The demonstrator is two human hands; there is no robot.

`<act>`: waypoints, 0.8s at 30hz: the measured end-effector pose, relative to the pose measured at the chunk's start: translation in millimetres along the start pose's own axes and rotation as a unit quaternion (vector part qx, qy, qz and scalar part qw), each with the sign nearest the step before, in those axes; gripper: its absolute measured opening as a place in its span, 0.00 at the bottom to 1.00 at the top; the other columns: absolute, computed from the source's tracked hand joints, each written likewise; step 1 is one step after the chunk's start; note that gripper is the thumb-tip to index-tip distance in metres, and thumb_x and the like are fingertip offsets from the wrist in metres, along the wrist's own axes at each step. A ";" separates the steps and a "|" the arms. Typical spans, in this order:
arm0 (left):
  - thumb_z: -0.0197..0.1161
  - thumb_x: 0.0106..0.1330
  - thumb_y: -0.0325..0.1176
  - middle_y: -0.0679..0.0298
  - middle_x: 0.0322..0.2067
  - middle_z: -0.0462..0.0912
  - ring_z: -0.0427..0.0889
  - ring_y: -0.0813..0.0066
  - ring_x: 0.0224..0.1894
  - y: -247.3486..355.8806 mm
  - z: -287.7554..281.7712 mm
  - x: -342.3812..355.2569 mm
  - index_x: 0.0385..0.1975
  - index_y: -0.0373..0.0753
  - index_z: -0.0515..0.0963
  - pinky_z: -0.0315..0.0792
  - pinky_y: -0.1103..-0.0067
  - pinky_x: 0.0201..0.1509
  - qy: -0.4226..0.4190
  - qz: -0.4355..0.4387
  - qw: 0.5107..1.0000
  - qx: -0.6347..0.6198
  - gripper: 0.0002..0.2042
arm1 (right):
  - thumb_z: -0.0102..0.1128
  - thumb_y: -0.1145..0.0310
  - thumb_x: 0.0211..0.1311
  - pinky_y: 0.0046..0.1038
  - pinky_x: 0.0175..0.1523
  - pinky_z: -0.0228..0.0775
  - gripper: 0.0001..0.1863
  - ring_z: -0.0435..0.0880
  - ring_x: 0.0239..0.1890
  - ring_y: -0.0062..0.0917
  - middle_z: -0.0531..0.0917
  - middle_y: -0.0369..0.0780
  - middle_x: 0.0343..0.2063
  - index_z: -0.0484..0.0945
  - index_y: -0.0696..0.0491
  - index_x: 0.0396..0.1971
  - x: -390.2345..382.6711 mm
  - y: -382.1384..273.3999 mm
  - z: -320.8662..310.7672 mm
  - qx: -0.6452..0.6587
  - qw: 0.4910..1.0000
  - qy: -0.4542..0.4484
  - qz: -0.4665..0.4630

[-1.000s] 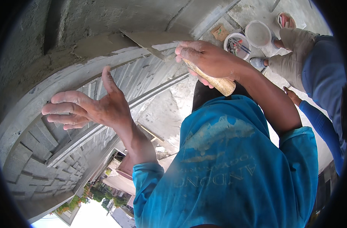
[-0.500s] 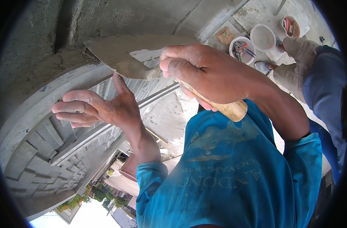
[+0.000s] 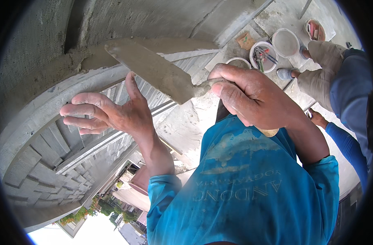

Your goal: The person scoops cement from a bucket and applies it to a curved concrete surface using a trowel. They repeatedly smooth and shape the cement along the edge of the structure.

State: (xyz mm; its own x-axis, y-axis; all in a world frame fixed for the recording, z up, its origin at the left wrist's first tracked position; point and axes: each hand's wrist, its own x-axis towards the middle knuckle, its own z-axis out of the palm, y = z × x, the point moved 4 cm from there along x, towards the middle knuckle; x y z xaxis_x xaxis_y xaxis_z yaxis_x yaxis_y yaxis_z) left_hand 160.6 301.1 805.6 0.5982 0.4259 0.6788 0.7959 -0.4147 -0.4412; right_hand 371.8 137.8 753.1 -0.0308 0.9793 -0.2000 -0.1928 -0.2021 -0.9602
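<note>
My right hand (image 3: pixel 252 98) grips a trowel by its wooden handle (image 3: pixel 268 131). The trowel's flat grey blade (image 3: pixel 154 71) is coated with mortar and angles up-left to a band of wet mortar (image 3: pixel 96 57) along the wall (image 3: pixel 35 45). My left hand (image 3: pixel 113 114) is open with fingers spread, beside the pale concrete ledge (image 3: pixel 27 114); its thumb is just under the blade's edge, and I cannot tell whether they touch. Below the ledge is a grey wall face of raised blocks (image 3: pixel 51 163).
At upper right are buckets (image 3: pixel 285 43), one holding tools (image 3: pixel 263 57), and a torn brown bag (image 3: pixel 245 40) on the dusty floor. A co-worker in grey and blue trousers (image 3: pixel 337 94) stands close on my right, a blue-sleeved arm (image 3: pixel 346 151) hanging down. Greenery (image 3: pixel 109 206) shows far below left.
My right hand has moved right and down the picture, turning the trowel so its blade shows broadly across the middle. My left hand has shifted slightly right, still spread.
</note>
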 end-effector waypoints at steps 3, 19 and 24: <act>0.78 0.53 0.61 0.48 0.81 0.36 0.32 0.42 0.81 4.9 0.8 -3.8 0.81 0.45 0.43 0.35 0.30 0.72 -0.031 -0.024 0.999 0.027 0.62 | 0.53 0.60 0.78 0.37 0.27 0.68 0.17 0.77 0.18 0.31 0.77 0.43 0.19 0.76 0.59 0.50 15.8 5.0 -0.1 -0.070 0.995 0.065 -0.006; 0.70 0.54 0.71 0.45 0.80 0.36 0.32 0.44 0.82 -1.8 2.1 -1.7 0.80 0.41 0.44 0.30 0.38 0.76 -0.020 -0.004 0.999 0.041 0.62 | 0.54 0.60 0.76 0.48 0.44 0.76 0.21 0.86 0.38 0.54 0.85 0.57 0.29 0.75 0.59 0.58 45.4 75.2 0.5 -0.273 0.956 0.105 0.013; 0.73 0.52 0.70 0.44 0.80 0.35 0.34 0.41 0.81 -2.7 -0.3 0.3 0.81 0.43 0.41 0.39 0.26 0.69 -0.026 0.005 0.998 0.063 0.64 | 0.50 0.59 0.76 0.48 0.47 0.77 0.21 0.87 0.37 0.50 0.86 0.52 0.29 0.75 0.57 0.60 62.0 106.8 -4.4 -0.246 0.963 0.096 0.044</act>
State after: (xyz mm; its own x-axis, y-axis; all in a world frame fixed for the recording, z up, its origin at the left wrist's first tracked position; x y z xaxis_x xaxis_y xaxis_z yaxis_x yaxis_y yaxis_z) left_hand 158.5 302.2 807.1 0.6072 0.4645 0.6446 0.7936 -0.3161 -0.5198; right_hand 353.6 176.9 637.3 0.1662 0.9481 -0.2710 0.2929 -0.3099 -0.9045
